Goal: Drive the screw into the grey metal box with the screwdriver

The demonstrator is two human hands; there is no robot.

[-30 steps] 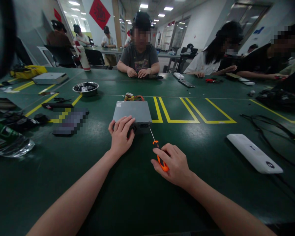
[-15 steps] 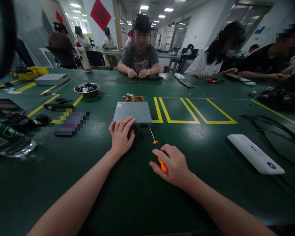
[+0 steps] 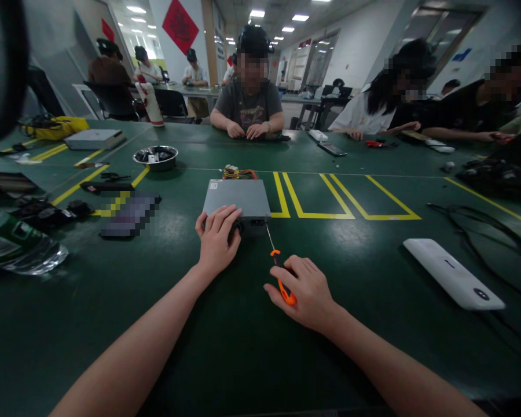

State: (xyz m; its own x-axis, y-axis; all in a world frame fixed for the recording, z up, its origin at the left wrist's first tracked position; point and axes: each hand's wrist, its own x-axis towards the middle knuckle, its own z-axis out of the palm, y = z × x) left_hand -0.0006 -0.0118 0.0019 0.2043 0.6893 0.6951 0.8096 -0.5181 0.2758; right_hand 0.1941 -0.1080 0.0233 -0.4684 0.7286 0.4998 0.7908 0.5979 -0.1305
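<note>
A grey computer power supply [image 3: 238,196] lies on the green table in front of me, its bundle of coloured wires [image 3: 241,173] at the far side. My left hand [image 3: 219,234] grips its near left corner, fingers over the top and thumb down by the front face. In my right hand [image 3: 304,286] is an orange and black screwdriver [image 3: 288,294], held by the handle. Its thin shaft points up and away, and the tip meets the power supply's front face near the right corner, beside the power socket. The screw itself is too small to make out.
A metal bowl [image 3: 155,157] of small parts stands at the back left. A plastic bottle [image 3: 21,246] lies at the left, near a phone [image 3: 130,215]. To the right are a white power bank [image 3: 454,272] and black cables [image 3: 473,223]. Across the table sits a person [image 3: 247,107].
The screwdriver's handle has turned a little in my right hand. My left hand keeps its place on the power supply. The whole view has shifted slightly.
</note>
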